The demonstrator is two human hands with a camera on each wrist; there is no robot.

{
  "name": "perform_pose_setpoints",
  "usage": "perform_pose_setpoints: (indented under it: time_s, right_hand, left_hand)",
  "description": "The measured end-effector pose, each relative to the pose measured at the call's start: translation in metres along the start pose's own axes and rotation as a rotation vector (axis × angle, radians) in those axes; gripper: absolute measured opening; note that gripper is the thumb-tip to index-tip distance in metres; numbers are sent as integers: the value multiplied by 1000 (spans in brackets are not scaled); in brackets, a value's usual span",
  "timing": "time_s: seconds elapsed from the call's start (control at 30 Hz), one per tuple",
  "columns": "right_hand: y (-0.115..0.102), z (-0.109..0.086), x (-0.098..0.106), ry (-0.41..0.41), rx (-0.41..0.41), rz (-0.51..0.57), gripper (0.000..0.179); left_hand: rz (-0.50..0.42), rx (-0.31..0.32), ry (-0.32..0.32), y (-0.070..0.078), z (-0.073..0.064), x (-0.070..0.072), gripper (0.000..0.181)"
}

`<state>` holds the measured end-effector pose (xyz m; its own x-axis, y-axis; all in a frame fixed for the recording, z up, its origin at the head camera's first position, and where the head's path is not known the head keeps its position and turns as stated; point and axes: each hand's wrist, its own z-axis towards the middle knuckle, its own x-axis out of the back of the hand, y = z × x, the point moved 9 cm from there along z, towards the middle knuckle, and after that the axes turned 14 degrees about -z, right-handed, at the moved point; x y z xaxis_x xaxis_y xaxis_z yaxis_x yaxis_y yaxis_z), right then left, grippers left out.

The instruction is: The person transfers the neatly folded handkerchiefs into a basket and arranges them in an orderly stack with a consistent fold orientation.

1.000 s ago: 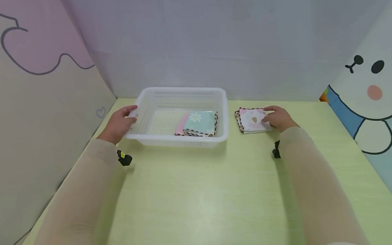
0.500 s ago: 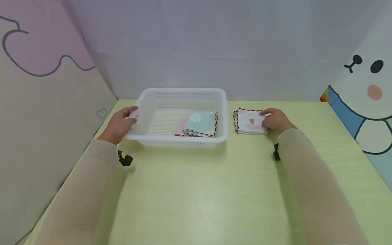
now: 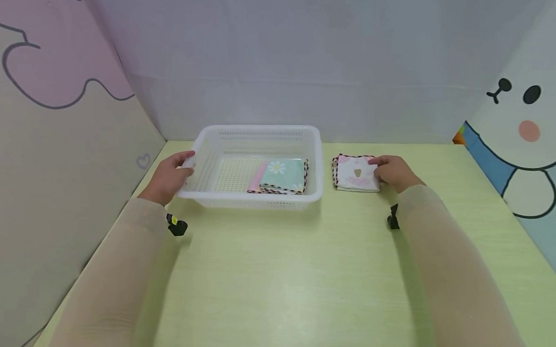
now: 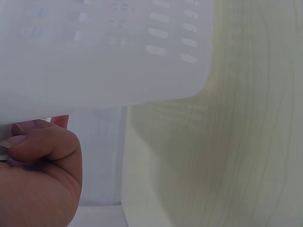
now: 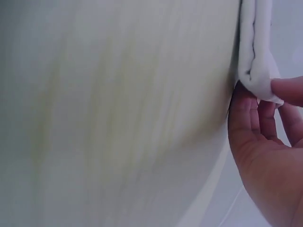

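Note:
My left hand (image 3: 169, 176) grips the left rim of a white plastic basket (image 3: 256, 195), with the thumb on the near side in the left wrist view. Inside the basket, toward its right end, a folded mint-green handkerchief (image 3: 284, 174) with a white daisy overlaps a pink one (image 3: 257, 178). To the right of the basket lies a folded white-and-pink handkerchief (image 3: 357, 172) with a checked edge. My right hand (image 3: 394, 172) pinches its right edge. The right wrist view shows the thumb on one face of the folded cloth (image 5: 255, 56) and fingers on the other.
The pale green table (image 3: 281, 265) carries the basket near its back edge. A light grey wall (image 3: 283, 61) stands behind it. Side panels with cartoon drawings (image 3: 529, 131) flank the table. Dark wrist-camera mounts (image 3: 176, 225) stick out below the sleeves.
My right fingers have shifted from on top of the white-and-pink handkerchief to its right edge, and the handkerchief has slid slightly left. My left hand and the basket look nearly still.

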<state>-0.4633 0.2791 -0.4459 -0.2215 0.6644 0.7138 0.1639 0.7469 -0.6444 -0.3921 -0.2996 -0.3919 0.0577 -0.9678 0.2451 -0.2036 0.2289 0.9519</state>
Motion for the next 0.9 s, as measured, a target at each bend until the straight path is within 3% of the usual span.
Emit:
perform_pose_setpoints:
  time_s: [0.2,0.57,0.9]
  right_hand:
    - [-2,1,-2,10,-32,94,56]
    - [-5,-2,-18,-123,-69,271,60]
    - [-7,-9,-19,-127,-30,261,58]
  left_hand:
    - [16,-7,3,2,-3,2,59]
    - [3,-29,-25,8,-8,-1,60]
    - [12,-23,-25,6,-6,-4,59]
